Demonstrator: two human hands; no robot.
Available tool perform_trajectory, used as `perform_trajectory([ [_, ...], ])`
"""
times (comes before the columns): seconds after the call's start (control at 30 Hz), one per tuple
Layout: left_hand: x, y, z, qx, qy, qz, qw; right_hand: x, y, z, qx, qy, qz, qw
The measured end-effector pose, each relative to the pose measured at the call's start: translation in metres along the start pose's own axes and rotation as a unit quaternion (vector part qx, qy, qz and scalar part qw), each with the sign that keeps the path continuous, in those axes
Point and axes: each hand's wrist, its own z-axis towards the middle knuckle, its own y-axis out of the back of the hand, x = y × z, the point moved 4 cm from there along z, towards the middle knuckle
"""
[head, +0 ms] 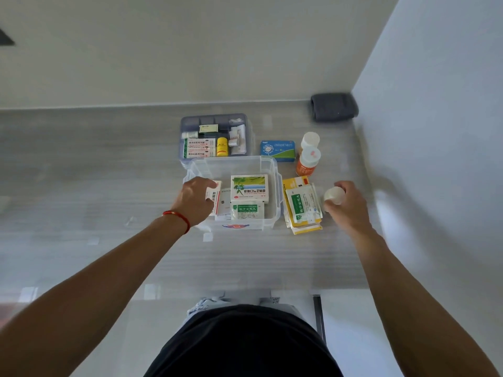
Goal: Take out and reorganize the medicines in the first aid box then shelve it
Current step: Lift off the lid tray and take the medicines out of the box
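Observation:
A clear plastic first aid box (269, 164) stands open on the grey counter. Inside lie a green-and-white medicine box (249, 187), a green-labelled sachet (247, 210) and a red-and-white box (216, 195). My left hand (194, 200) reaches into the box's left side and grips the red-and-white box. My right hand (345, 204) is right of the box, closed round a small white bottle (334, 195). A stack of yellow and green sachets (302, 205) lies between the box and that hand.
Behind the box sits a bluish tray (245, 118) holding small medicines and a yellow bottle (221, 146). A blue tablet box (277, 151) and two orange white-capped bottles (309, 159) stand at the right. A dark folded cloth (333, 107) lies in the far corner by the wall.

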Motion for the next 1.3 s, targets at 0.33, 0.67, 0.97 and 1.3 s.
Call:
perform_trajectory([
  [0.33, -0.011, -0.055, 0.040, 0.182, 0.022, 0.317, 0.930, 0.083, 0.020, -0.047, -0.109, 0.161, 0.074, 0.978],
  [0.67, 0.002, -0.062, 0.052, 0.174, -0.072, 0.449, 0.874, 0.103, 0.007, -0.077, -0.076, 0.180, 0.079, 0.977],
  [0.97, -0.021, -0.037, 0.049, 0.137, -0.151, 0.389, 0.899, 0.103, 0.000, -0.083, -0.058, 0.189, 0.079, 0.977],
  [1.3, -0.024, 0.057, 0.021, 0.035, -0.074, 0.025, 0.996, 0.158, -0.023, -0.090, 0.028, 0.326, 0.061, 0.943],
])
